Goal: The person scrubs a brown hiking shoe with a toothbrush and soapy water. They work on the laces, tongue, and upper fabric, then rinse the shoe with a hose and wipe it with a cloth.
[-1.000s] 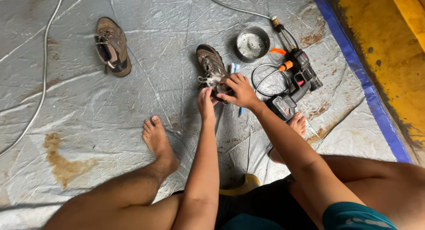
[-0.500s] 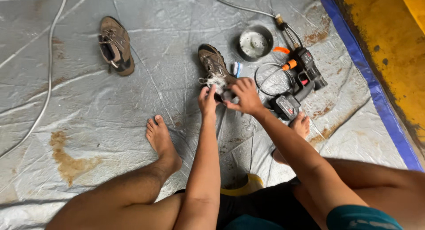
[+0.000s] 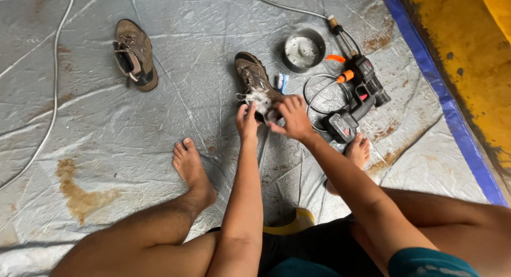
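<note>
I see both hands working on a muddy brown shoe (image 3: 254, 81) that lies on the grey tarp (image 3: 175, 112) in front of my bare feet. It looks like the scrubbing step of a shoe wash, because white foam sits on the near end of the shoe. My left hand (image 3: 247, 122) holds this near end, with the fingers closed around it. My right hand (image 3: 290, 117) is curled over the same end from the right side; I cannot tell if it holds something small inside.

A brush (image 3: 281, 82) with a blue and white handle lies just beside the shoe, near a round metal bowl (image 3: 303, 49). A black sprayer with orange parts (image 3: 362, 96) and its hose rest to the right. The second shoe (image 3: 134, 53) lies well apart on the left, and it looks not yet cleaned.

I judge the next move needs a firm hold with the left hand, so the shoe does not slide on the wet tarp.

Compared with half a second ago, the hands and the shoe are almost in the same place; only the right hand seems a little more closed over the foam.
</note>
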